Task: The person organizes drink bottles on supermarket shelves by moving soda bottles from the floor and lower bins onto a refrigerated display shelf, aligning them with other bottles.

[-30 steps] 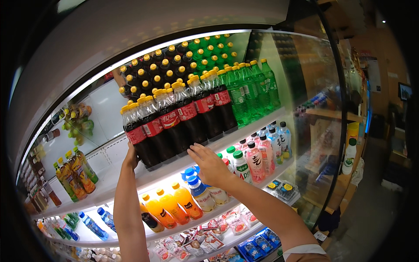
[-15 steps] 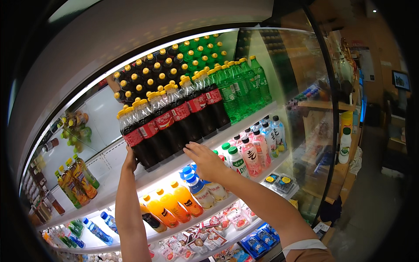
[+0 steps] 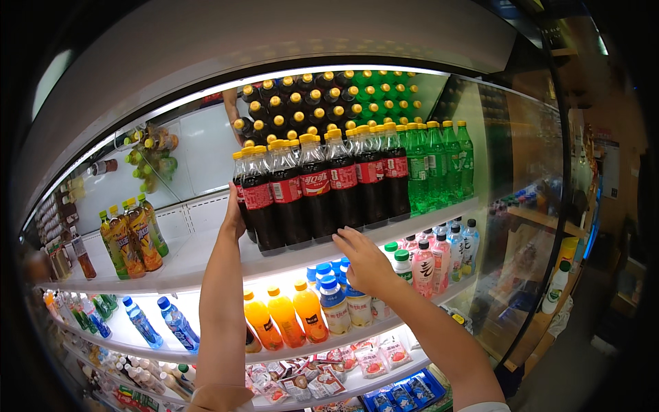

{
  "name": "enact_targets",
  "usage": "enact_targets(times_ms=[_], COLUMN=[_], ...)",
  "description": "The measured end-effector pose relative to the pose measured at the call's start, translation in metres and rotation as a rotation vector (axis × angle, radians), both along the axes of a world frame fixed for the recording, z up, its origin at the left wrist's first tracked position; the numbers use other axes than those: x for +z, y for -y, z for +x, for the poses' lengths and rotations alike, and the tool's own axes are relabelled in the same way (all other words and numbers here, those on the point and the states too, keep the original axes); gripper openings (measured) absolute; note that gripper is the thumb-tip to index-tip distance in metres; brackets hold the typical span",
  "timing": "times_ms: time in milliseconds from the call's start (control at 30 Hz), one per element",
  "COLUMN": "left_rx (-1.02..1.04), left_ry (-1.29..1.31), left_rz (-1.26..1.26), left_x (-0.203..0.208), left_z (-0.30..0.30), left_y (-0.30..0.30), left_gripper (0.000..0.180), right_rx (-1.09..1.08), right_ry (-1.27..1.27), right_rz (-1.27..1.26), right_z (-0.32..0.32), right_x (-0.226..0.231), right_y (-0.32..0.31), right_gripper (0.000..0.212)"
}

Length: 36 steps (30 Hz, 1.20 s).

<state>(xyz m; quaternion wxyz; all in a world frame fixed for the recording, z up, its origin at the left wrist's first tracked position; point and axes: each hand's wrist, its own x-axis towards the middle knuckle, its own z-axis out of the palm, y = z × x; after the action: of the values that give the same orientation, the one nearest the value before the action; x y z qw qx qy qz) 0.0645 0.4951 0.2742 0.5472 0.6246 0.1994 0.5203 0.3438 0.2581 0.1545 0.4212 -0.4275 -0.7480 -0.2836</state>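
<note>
Dark bottles (image 3: 317, 209) stand upright on the upper shelf (image 3: 191, 253), caps toward twelve, their block's long axis running eight to two (green bottles (image 3: 435, 172) at three). The left hand (image 3: 234, 218) meets its nine-o'clock side, closure hidden; the right hand (image 3: 362, 261), loosely spread, grips nothing at five.

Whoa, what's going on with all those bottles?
A person is reaching in with both hands. The left hand is against the left end of a block of dark soda bottles standing on the upper shelf. The right hand is at that shelf's front edge. Green bottles stand to their right; orange drinks stand lower down.
</note>
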Motion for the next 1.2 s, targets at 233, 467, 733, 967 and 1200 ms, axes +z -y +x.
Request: enact_targets(times_ms=[233, 467, 733, 967, 1200], left_rx=[-0.058, -0.059, -0.053, 0.139, 0.354], left_ry=[-0.008, -0.014, 0.071, -0.069, -0.212], left_rz=[0.038, 0.055, -0.005, -0.125, 0.324], left_x=[-0.004, -0.002, -0.009, -0.001, 0.005], left_z=[0.002, -0.006, -0.002, -0.002, -0.026], left_y=[0.000, 0.012, 0.000, -0.010, 0.007], left_gripper=[0.087, 0.079, 0.071, 0.079, 0.059], right_rx=[-0.014, 0.042, 0.004, 0.021, 0.082], right_ry=[0.002, -0.055, -0.041, -0.045, -0.015], right_rz=[0.008, 0.035, -0.010, -0.007, -0.024], right_z=[0.003, -0.012, -0.006, -0.003, -0.012], right_x=[0.000, 0.000, 0.003, 0.002, 0.006], right_y=[-0.002, -0.005, 0.003, 0.000, -0.006], right_gripper=[0.061, 0.059, 0.059, 0.061, 0.064])
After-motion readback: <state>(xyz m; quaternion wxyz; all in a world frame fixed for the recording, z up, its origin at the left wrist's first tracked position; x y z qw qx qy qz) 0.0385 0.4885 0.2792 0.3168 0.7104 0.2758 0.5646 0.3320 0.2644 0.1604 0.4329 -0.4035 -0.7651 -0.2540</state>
